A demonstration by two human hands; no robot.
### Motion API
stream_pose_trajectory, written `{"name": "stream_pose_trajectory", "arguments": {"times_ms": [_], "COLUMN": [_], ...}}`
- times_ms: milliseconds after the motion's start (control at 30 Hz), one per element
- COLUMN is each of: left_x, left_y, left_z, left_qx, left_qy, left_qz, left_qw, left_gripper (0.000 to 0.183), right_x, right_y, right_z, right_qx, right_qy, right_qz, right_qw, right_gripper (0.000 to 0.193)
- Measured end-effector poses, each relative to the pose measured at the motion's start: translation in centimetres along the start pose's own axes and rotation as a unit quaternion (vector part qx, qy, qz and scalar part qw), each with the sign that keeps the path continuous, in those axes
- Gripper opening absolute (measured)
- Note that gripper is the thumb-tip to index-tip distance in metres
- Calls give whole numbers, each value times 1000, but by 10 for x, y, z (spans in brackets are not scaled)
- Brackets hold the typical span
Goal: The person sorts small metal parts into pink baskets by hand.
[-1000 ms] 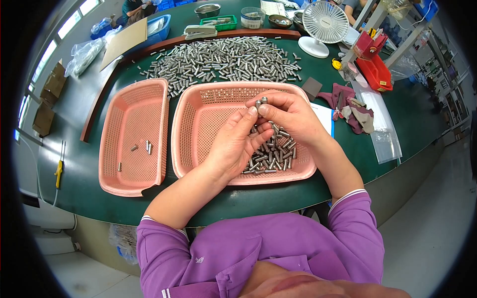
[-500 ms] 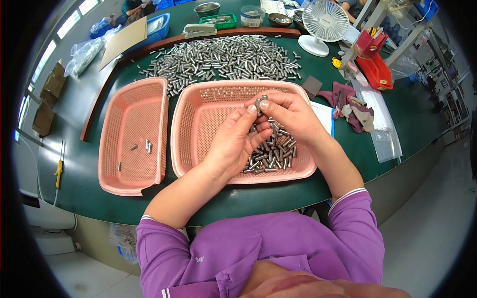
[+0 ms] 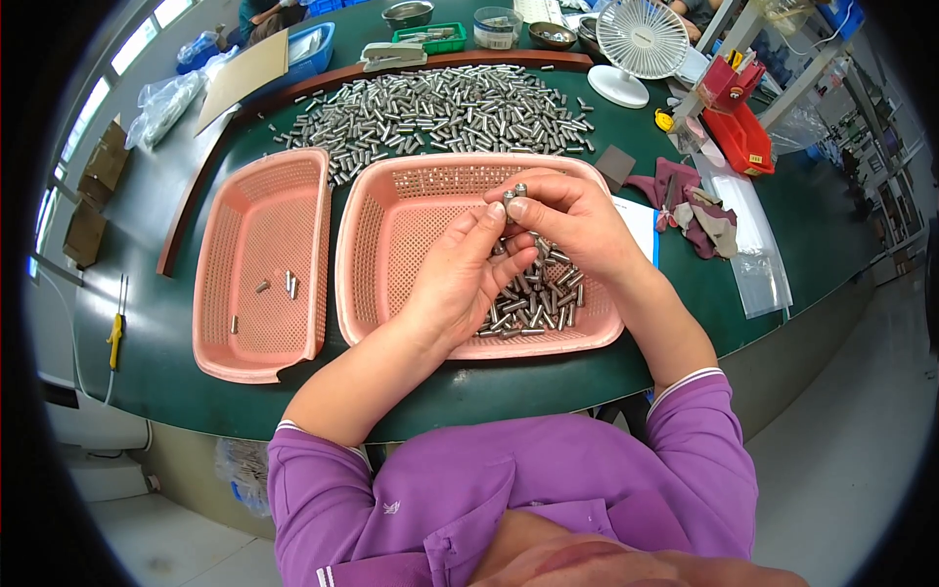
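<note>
Both my hands meet above the larger pink basket (image 3: 391, 333). Small metal pins (image 3: 519, 191) are pinched between the thumbs and fingers of my left hand (image 3: 460, 264) and my right hand (image 3: 572, 220). More pins show near the curled fingers of my left hand, partly hidden by them. Below the hands, a heap of loose metal pins (image 3: 538, 308) lies in the right part of this basket. To the left stands a smaller pink basket (image 3: 259, 367) with a few pins on its bottom.
A wide pile of metal pins (image 3: 440, 112) covers the far middle of the green table (image 3: 430, 416), before a brown rail (image 3: 469, 59). A white fan (image 3: 641, 44), red bin (image 3: 738, 142), cloths (image 3: 699, 215) and plastic bags (image 3: 748, 254) lie right. A yellow-handled tool (image 3: 115, 342) lies left.
My hands stay together over the basket with the pins in them. Only the fingers shift slightly, and the whole view moves a little.
</note>
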State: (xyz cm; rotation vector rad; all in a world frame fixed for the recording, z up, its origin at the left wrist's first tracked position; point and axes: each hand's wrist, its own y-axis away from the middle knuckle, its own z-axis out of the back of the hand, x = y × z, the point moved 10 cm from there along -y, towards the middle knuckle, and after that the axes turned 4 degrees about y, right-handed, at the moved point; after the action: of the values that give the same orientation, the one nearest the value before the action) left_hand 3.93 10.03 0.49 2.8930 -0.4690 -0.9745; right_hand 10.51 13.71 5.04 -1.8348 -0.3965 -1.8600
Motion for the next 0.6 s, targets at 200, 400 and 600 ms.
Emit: {"name": "stream_pose_trajectory", "arguments": {"times_ms": [200, 400, 600], "left_x": [0, 0, -1], "left_y": [0, 0, -4], "left_z": [1, 2, 3], "left_qx": [4, 2, 29], "left_qy": [-2, 3, 21], "left_qz": [-3, -6, -22], "left_qw": [1000, 1000, 999], "left_gripper": [21, 21, 21], "right_x": [-1, 2, 46], "right_y": [0, 2, 9], "right_z": [1, 1, 3], "right_qx": [-5, -8, -60], "right_qy": [-2, -17, 247], "right_qz": [-6, -2, 224], "right_qw": [1000, 1000, 941], "right_gripper": [21, 20, 21]}}
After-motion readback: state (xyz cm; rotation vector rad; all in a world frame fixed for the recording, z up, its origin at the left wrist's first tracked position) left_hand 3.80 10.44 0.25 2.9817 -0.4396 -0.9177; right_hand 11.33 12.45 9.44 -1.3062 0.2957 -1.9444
